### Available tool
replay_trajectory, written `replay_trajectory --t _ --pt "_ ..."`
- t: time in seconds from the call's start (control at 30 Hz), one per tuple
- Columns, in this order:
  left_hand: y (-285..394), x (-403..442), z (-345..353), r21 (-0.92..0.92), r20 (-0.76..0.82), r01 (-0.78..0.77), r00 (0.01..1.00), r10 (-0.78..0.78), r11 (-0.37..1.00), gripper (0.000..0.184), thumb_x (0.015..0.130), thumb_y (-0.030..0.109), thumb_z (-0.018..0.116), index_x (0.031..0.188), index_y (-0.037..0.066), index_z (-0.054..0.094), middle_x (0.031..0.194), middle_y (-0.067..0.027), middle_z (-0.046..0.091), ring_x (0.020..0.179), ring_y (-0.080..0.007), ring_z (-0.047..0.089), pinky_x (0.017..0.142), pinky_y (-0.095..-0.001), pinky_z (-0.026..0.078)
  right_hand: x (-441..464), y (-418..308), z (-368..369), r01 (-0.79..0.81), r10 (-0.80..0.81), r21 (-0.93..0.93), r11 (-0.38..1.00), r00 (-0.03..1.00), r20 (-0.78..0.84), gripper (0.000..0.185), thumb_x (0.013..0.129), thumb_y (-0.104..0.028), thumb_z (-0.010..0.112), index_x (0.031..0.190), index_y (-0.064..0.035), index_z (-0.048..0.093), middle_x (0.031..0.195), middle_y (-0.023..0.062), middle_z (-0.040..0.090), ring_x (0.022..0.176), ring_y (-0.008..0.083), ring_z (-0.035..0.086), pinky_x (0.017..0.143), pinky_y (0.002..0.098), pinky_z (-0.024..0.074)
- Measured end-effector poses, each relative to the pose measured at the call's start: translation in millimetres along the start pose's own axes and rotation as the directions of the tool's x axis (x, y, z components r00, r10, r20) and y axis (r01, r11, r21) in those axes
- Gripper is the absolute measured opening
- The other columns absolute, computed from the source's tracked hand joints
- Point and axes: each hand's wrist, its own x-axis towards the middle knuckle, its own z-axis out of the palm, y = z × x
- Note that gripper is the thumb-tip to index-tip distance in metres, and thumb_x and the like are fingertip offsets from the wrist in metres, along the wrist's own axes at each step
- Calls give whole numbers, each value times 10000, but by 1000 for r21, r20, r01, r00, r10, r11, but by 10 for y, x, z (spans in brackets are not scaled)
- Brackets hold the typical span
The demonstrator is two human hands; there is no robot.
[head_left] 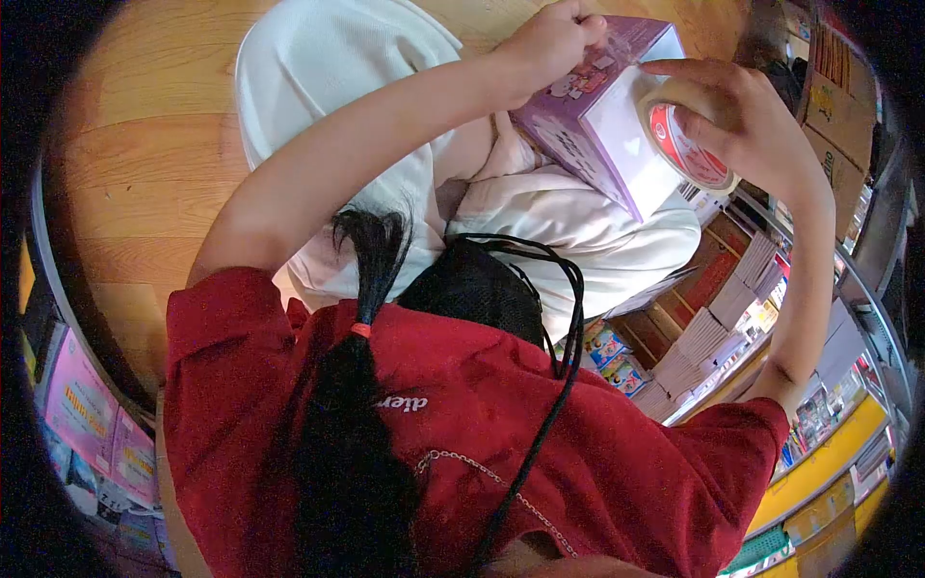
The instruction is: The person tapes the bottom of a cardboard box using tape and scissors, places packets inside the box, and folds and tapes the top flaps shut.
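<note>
A purple and white box (597,144) with cartoon print rests tilted over my lap. My left hand (554,48) is closed at the box's upper left edge, its fingers curled against it. On the white side of the box, my right hand (747,120) grips a roll of clear tape (689,144) with a red and white core label. The thumb lies over the roll's core and the index finger stretches to the box's top edge. The roll is against or very close to the white side; I cannot tell whether any tape is stuck down.
White trousers (347,87) cover my bent legs on the wooden floor (135,183). Shelves with stacked booklets (708,342) stand at the right, with cardboard boxes (833,125) above. Pink packages (92,414) are at the left. A black cord (578,289) hangs across my front.
</note>
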Motion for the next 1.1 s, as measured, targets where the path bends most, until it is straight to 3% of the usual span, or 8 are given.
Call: replay_trajectory --t 0.17,0.3,0.5,0.67,0.87,0.9,1.0,1.1 --pt "58 -60 -29 51 9 93 996 -94 994 127 934 174 406 904 68 468 754 -69 542 572 -143 533 488 -248 445 3 32 11 55 -55 1 998 998 5 379 707 -126 589 1074 -34 609 917 166 643 803 257 628 776 322 484" --pt "-124 -9 10 586 -148 -53 974 172 808 354 845 338 544 895 -4 617 796 -143 633 733 -234 608 690 -349 463 -16 57 26 54 -54 14 998 998 -12 378 715 -123 589 1083 -34 604 922 167 641 815 258 628 790 328 480" --pt "-224 -32 -101 672 -122 -66 972 198 738 393 832 379 574 943 2 573 867 -149 636 801 -242 612 720 -351 466 -106 159 115 92 -106 -111 990 986 -131 472 811 -342 555 1170 -36 539 876 204 640 853 307 627 815 374 464" --pt "-153 -85 -104 677 -156 19 981 119 736 380 866 398 554 935 24 553 846 -93 610 790 -159 574 715 -302 456 -286 74 312 -14 93 183 983 895 -436 610 710 -203 676 1260 -101 434 972 166 619 917 264 608 814 320 449" --pt "24 5 -62 530 171 -556 810 561 640 184 885 134 472 1041 37 489 948 -121 536 859 -194 560 757 -287 469 -508 224 634 49 284 481 875 752 -594 521 742 -217 702 1178 -51 469 1039 126 589 963 176 560 825 288 439" --pt "324 -115 9 681 351 -551 823 446 483 366 836 103 513 1187 13 457 1168 -180 466 1136 -271 451 980 -352 341 -518 278 701 97 285 505 858 727 -625 488 754 -201 692 1163 -50 474 1036 121 585 951 171 559 824 287 437" --pt "500 -281 268 652 611 -730 666 428 204 427 818 103 524 1228 11 444 1289 -209 402 1223 -320 380 1029 -377 279 -482 492 934 282 395 692 665 653 -646 328 887 -274 524 1110 -36 489 981 76 578 924 149 537 859 264 392" --pt "358 -226 268 720 581 -672 719 381 171 439 847 146 504 1262 23 428 1342 -210 369 1263 -324 341 1046 -362 254 -455 850 1158 520 442 800 299 667 -599 472 946 -436 318 1103 -31 503 979 63 575 958 146 518 895 258 356"
